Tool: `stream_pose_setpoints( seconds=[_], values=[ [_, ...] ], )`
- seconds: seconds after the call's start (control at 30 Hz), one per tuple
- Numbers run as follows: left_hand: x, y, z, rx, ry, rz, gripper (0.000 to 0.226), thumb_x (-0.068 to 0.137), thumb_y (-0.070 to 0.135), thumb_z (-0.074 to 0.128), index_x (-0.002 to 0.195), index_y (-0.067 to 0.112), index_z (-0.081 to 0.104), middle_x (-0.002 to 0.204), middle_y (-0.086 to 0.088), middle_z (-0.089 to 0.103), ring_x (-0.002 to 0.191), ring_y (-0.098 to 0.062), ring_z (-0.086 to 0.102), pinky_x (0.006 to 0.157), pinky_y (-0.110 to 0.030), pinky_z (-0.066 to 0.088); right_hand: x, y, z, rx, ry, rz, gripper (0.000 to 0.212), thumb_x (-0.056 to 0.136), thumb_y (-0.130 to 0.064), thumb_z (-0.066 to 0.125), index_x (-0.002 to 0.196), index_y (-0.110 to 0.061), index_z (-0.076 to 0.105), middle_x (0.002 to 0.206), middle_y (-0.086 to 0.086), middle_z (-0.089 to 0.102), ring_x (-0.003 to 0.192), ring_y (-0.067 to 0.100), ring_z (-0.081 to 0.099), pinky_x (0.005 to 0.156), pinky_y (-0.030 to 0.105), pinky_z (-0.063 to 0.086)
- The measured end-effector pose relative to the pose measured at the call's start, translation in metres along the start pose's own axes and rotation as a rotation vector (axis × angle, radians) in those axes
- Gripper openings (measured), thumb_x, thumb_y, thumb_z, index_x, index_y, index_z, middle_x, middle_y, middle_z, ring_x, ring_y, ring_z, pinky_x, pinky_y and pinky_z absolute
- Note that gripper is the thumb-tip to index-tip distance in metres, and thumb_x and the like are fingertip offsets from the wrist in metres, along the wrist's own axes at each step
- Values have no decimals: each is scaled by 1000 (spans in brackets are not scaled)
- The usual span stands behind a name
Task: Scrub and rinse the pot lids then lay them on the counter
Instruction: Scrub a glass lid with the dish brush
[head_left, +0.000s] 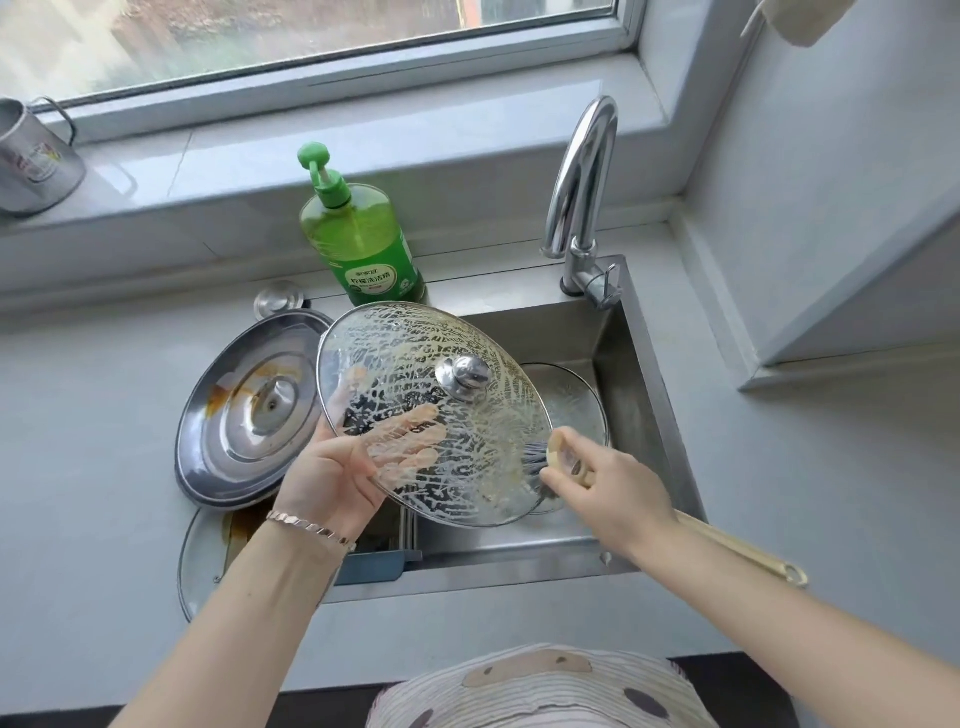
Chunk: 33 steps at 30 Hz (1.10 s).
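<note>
Suds-streaked round glass lid (431, 395): rim clasped in left grip (332, 483); was scrubbed by wooden-handled brush (737, 551) clenched in right grip (608, 488); rinsing judged due next.

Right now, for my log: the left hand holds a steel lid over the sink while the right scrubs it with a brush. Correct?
Not steel: the head view shows a glass lid in the left hand over the sink; the right hand scrubs it with a brush.

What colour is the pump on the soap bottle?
The pump is bright green, seen best in the head view.
</note>
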<state>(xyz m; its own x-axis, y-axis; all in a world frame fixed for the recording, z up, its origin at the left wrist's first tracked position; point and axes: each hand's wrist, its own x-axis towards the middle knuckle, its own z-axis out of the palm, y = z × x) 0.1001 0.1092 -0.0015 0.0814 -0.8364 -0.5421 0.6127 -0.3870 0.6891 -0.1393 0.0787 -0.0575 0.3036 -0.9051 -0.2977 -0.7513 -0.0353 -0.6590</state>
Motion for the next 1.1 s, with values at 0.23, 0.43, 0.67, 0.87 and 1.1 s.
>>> stream_pose_setpoints(
  seconds=[0.23,0.43,0.67,0.87,1.1],
  values=[
    [-7,2,3,-43,-13,-16,131,23,-14,52,146,24,27,92,-37,64,87,-44,67,68,-53,56,3,9,0,105,-125,61,10,88,-46,53,96,-42,48,78,-16,52,69,4,48,66,28,40],
    [-5,2,2,-27,-55,-23,115,34,-16,57,138,30,39,123,-30,56,106,-48,58,81,-56,50,35,22,-19,525,25,338,57,68,-45,78,111,-14,59,104,-6,64,95,9,59,79,23,47],
    [7,-1,41,231,-30,-132,90,66,-29,20,131,28,45,110,-30,62,81,-41,68,62,-44,57,30,-62,-26,662,-63,143,37,61,-28,85,90,-9,71,81,-4,72,74,3,66,69,22,55],
    [46,-6,44,-67,238,-379,100,45,-18,23,142,6,26,127,-34,49,110,-48,55,89,-45,52,9,-62,-27,291,-101,-56,44,51,-39,86,89,-29,67,85,-18,64,84,-3,59,73,17,47],
    [64,-18,75,-85,550,-245,90,65,-23,16,126,37,46,72,-12,35,85,-30,35,101,-43,38,12,-22,-27,-41,0,-81,33,73,-20,68,66,-30,37,70,-15,47,68,11,47,52,18,32]
  ],
)
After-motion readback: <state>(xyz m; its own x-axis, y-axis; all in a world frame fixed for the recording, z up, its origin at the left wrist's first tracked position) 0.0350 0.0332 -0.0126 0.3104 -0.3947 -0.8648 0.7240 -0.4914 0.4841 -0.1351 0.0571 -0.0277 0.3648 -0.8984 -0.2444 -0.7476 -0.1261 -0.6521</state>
